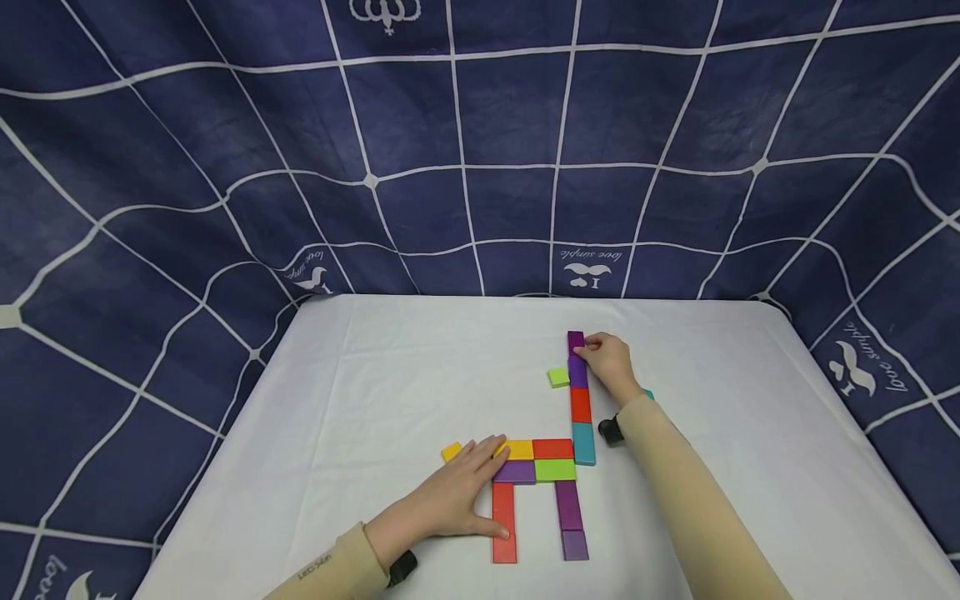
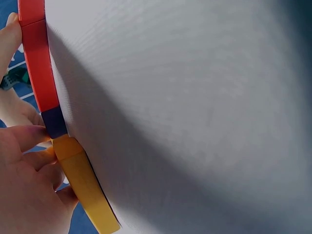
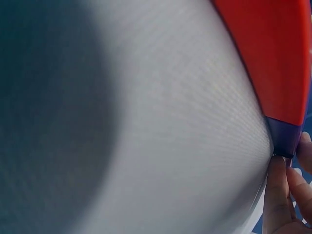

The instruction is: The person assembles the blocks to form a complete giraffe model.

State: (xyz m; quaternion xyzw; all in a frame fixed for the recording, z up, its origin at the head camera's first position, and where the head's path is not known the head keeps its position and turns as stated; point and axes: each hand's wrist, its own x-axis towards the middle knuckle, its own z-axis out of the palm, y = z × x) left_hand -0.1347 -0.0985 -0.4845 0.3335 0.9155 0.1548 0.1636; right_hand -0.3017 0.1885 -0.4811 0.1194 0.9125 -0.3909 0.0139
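Flat block figure [image 1: 551, 467] mid-table [image 1: 375, 375], block column [image 1: 579, 400] rising behind its right end, loose block [image 1: 558, 377] just left.

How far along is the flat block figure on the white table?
Done: two legs, a red leg and a purple leg, the four-block body, and a neck column. In hand: the right hand touches the top purple block; the left hand steadies the body. Left: a loose green block and a yellow block.
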